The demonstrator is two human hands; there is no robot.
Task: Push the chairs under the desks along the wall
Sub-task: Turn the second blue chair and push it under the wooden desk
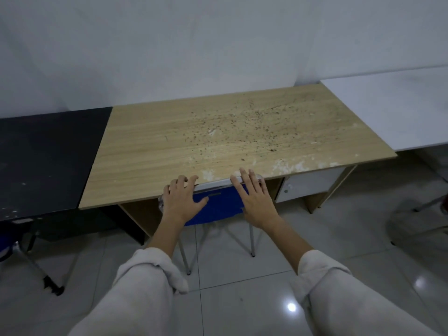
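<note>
A blue chair (218, 204) with a metal frame stands tucked against the front edge of a light wooden desk (218, 139) by the wall. Only its backrest and rear legs show; the seat is hidden under the desk. My left hand (181, 200) rests on the left top of the backrest, fingers curled over the rim. My right hand (254, 197) lies flat on the right top of the backrest, fingers spread and touching the desk edge.
A black desk (48, 161) stands to the left with another chair (14, 243) partly under it. A white desk (392, 107) stands to the right, with chair legs (431, 204) at the frame edge. The wooden desk has a white drawer unit (312, 185). Glossy tiles cover the floor.
</note>
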